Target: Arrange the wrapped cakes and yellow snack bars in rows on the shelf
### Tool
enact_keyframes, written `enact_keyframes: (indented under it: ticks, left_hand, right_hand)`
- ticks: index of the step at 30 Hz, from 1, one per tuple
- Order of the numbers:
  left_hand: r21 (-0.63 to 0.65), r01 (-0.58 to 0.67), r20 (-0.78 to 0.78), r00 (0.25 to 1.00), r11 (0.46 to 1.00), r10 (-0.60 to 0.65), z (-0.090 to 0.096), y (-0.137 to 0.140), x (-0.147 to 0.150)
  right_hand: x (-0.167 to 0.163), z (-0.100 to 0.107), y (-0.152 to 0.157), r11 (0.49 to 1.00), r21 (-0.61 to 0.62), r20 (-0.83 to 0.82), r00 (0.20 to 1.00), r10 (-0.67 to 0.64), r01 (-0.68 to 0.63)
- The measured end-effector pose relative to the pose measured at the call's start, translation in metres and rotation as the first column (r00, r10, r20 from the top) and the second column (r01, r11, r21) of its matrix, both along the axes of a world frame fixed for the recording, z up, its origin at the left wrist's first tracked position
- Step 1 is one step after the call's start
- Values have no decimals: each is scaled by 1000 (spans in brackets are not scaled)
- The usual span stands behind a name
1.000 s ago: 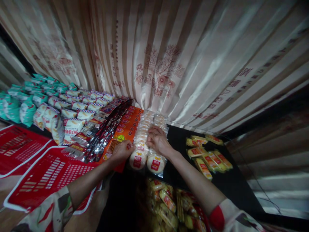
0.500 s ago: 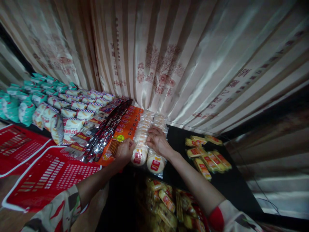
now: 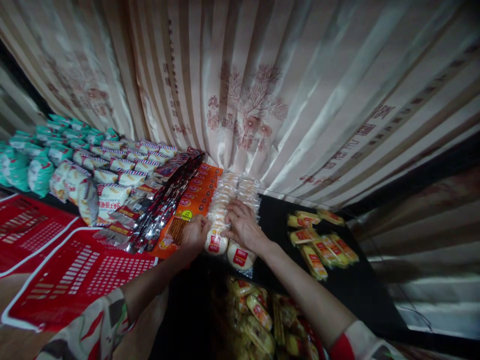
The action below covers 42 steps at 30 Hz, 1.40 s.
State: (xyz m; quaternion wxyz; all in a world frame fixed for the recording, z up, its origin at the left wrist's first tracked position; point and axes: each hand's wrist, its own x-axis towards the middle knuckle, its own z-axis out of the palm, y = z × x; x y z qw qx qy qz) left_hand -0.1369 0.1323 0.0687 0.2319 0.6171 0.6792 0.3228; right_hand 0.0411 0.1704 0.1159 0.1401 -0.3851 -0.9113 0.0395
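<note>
- Clear plastic wraps the round crackers point(image 3: 216, 242), which stand in two rows, side by side, on the black table point(image 3: 275, 217), running from its near edge towards the printed curtain point(image 3: 240, 50) on the far side.
- The left hand point(image 3: 195, 233) is at the left side of the left row, its fingers curled in and narrow; whether they pinch a wrapper, I cannot tell.
- The right hand point(image 3: 244, 225) is over the right row, fingers bent and slightly spread, tips towards the left row; I cannot tell whether they grip a packet.
- Orange packets point(image 3: 204, 182) overlap just left of the crackers, partly hidden by the left hand.
- Farther left come dark silvery packets point(image 3: 155, 227), white bags point(image 3: 111, 202) and green bags point(image 3: 39, 175).
- Yellow packets point(image 3: 327, 251) lie loosely on the right, well apart from the right hand.
- Red baskets point(image 3: 80, 300) fill the near left; a pile of wrapped snacks point(image 3: 258, 314) is near, below the table's edge.
</note>
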Motion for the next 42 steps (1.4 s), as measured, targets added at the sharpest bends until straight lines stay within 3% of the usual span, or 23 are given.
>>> enact_keyframes:
  ticks: [7, 12, 16, 19, 24, 29, 32, 34, 36, 39, 42]
  left_hand:
    - [40, 5, 49, 999, 999, -7, -1, 1, -2]
    - [229, -36, -67, 996, 973, 53, 4, -24, 0]
    - [309, 326, -296, 926, 893, -235, -9, -46, 6]
    - [212, 405, -350, 881, 889, -318, -21, -46, 9]
    - [155, 377, -437, 855, 913, -279, -27, -36, 14]
    - [77, 403, -497, 809, 912, -315, -21, -40, 14]
    - [136, 460, -461, 813, 877, -355, -6, -37, 13]
    - [198, 464, -404, 841, 864, -359, 14, -24, 14]
    - [217, 442, -354, 867, 870, -352, 38, 3, 20]
    - [233, 404, -304, 894, 885, -329, 68, 64, 37]
    - [198, 440, -330, 871, 876, -363, 75, 132, 63]
  right_hand:
    - [-1, 3, -4, 1000, 14, 46, 999, 7, -7]
    - [-2, 5, -7, 1000, 8, 60, 998, 0, 0]
    - [-1, 6, -7, 1000, -11, 46, 999, 9, -9]
    - [-1, 4, -7, 1000, -26, 26, 1000, -7, 8]
    - [2, 0, -5, 999, -50, -3, 1000, -3, 3]
    - [12, 6, 6, 997, -68, -198, 980, 15, -29]
    - [29, 11, 26, 999, -41, -368, 929, -40, 26]
    - [46, 8, 48, 988, -61, -462, 874, -152, 139]
    - [65, 0, 74, 944, -126, -483, 813, -326, 304]
    - [89, -13, 114, 858, -186, -382, 770, -511, 478]
    - [102, -21, 146, 834, -215, -304, 777, -552, 509]
